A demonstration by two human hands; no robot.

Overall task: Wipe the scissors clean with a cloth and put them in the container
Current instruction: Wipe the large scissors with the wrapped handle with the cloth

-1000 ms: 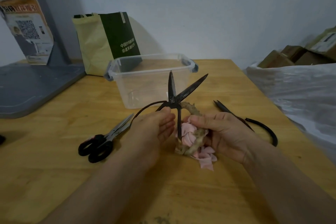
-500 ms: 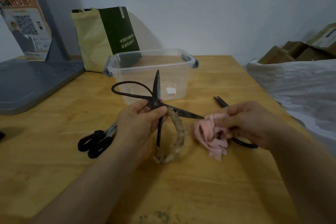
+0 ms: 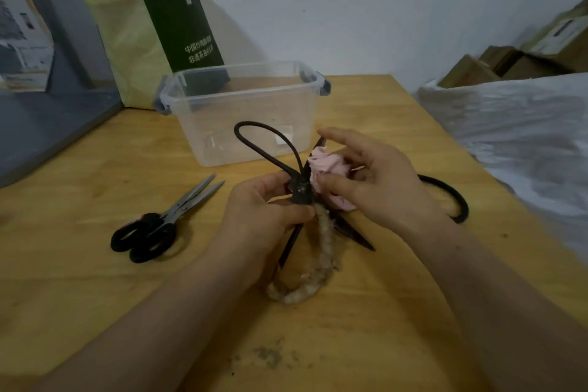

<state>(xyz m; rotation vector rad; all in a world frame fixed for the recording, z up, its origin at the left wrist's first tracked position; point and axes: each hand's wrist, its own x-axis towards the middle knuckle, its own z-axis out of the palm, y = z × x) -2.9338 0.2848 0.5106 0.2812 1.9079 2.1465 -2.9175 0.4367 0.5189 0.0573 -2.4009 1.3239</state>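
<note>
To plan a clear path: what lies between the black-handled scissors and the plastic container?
Only bare wooden table lies between the black-handled scissors and the plastic container, as the head view shows.

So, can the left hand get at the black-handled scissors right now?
Probably not yet: the left hand grips the dark iron scissors at their pivot. The black-handled scissors lie beside it with nothing between, so the way looks free.
</note>
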